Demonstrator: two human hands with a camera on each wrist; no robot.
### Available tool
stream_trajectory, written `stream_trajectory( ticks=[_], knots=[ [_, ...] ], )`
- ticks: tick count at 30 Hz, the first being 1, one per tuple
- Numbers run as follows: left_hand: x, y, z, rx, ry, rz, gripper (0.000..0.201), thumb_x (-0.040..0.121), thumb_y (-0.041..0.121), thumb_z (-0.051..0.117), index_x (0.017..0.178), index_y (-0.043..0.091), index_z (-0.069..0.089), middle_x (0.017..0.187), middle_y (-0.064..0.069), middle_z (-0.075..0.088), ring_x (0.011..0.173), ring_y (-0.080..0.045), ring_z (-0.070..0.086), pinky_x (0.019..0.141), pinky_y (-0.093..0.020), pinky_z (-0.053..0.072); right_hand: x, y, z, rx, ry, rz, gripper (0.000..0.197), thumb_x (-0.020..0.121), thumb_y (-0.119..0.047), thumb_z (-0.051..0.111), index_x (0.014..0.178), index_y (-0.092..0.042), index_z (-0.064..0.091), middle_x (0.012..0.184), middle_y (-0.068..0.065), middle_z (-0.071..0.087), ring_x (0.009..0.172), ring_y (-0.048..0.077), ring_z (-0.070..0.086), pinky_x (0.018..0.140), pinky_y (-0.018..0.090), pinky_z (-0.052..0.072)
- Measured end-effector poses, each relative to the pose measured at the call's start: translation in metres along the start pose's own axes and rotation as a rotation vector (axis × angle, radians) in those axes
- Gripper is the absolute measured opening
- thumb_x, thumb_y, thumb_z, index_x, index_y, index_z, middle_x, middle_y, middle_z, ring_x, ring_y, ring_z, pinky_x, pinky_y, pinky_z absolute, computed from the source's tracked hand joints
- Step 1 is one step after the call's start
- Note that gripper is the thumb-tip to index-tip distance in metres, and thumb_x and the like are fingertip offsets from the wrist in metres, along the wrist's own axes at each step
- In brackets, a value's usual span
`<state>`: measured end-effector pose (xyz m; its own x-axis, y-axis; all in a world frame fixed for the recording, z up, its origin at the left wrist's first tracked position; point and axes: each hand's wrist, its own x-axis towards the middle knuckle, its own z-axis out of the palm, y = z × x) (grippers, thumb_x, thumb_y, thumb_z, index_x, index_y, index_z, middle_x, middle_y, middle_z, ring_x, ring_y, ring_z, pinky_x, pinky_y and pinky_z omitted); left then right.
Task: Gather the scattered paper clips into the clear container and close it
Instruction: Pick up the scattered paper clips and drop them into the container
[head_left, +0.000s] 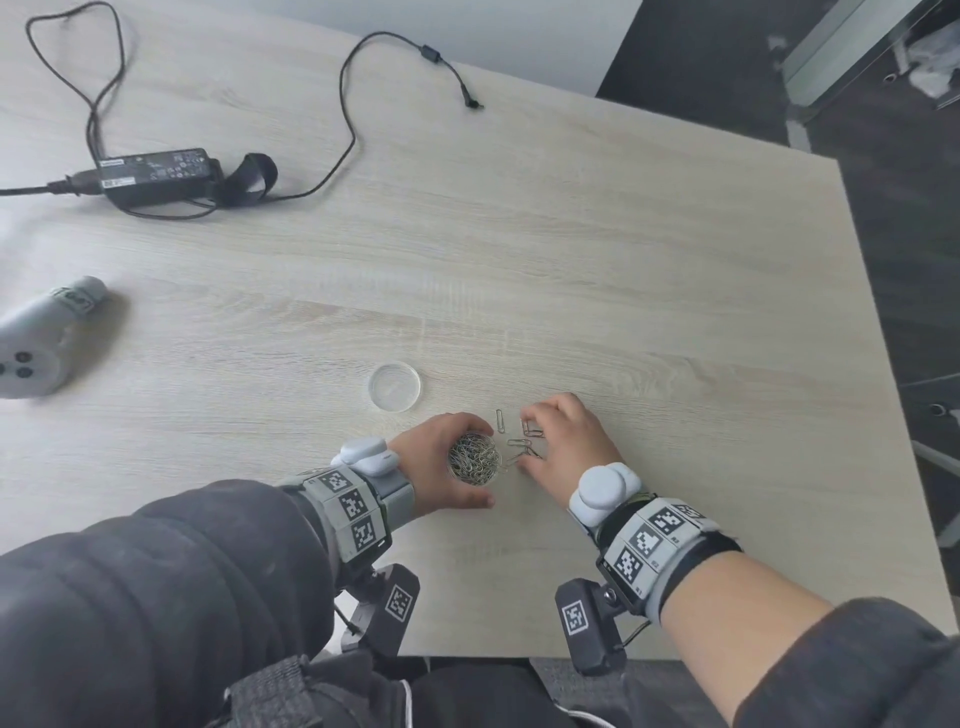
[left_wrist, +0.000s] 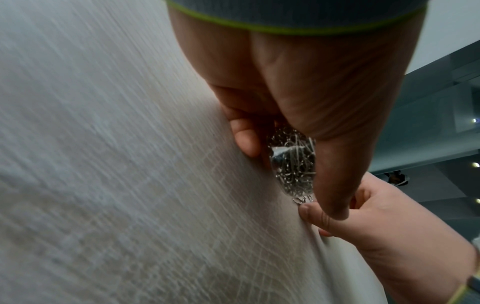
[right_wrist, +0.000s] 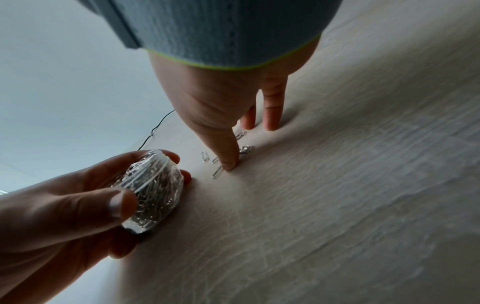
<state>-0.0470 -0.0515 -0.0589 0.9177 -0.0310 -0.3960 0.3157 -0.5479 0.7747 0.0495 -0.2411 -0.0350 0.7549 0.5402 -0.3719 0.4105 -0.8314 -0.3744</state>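
From the head view, the left hand (head_left: 441, 462) gripped the clear container (head_left: 474, 460), full of clips, on the surface (head_left: 623, 260); loose paper clips (head_left: 519, 441) lay just beside it, under the right hand (head_left: 563, 447), whose fingers spread loosely. The lid (head_left: 394, 387) sat beyond the container. The right wrist view alone showed the thumb (right_wrist: 228, 152) pressing down among the clips.

A black laptop power adapter (head_left: 156, 174) lies on the light wood-grain table (head_left: 623, 249), its thin black cable (head_left: 353, 104) looping across the surface. A grey handheld controller (head_left: 39, 338) rests near the left edge.
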Motion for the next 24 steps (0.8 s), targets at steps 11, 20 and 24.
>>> stream_trajectory(
  ticks=[11,20,24],
  knots=[
    [-0.0004,0.0010,-0.0001,-0.017,0.014,0.017,0.074,0.057,0.047,0.086,0.123,0.035,0.053,0.115,0.012,0.061,0.105,-0.005,0.057,0.092,-0.023,0.045,0.0024,-0.0092,0.0010,-0.069,-0.065,-0.025,0.015,0.087,-0.022,0.063,0.101,-0.021,0.069,0.107,-0.002,0.060,0.105,0.023,0.053,0.084,0.034,0.046],
    [-0.0005,0.0014,-0.0007,-0.013,0.013,0.020,0.074,0.057,0.049,0.085,0.123,0.035,0.053,0.115,0.013,0.060,0.104,-0.005,0.057,0.092,-0.025,0.046,-0.0034,-0.0094,-0.0014,-0.075,-0.062,0.020,0.018,0.087,-0.012,0.053,0.098,-0.019,0.065,0.101,0.002,0.063,0.095,0.025,0.057,0.077,0.034,0.048],
    [-0.0010,0.0008,-0.0005,-0.014,0.012,0.020,0.075,0.055,0.052,0.084,0.122,0.036,0.053,0.115,0.013,0.061,0.104,-0.005,0.057,0.092,-0.026,0.046,-0.0046,-0.0047,-0.0021,-0.036,-0.061,0.060,0.019,0.082,-0.010,0.052,0.095,-0.019,0.061,0.095,0.000,0.063,0.092,0.024,0.056,0.074,0.031,0.046]
  ],
)
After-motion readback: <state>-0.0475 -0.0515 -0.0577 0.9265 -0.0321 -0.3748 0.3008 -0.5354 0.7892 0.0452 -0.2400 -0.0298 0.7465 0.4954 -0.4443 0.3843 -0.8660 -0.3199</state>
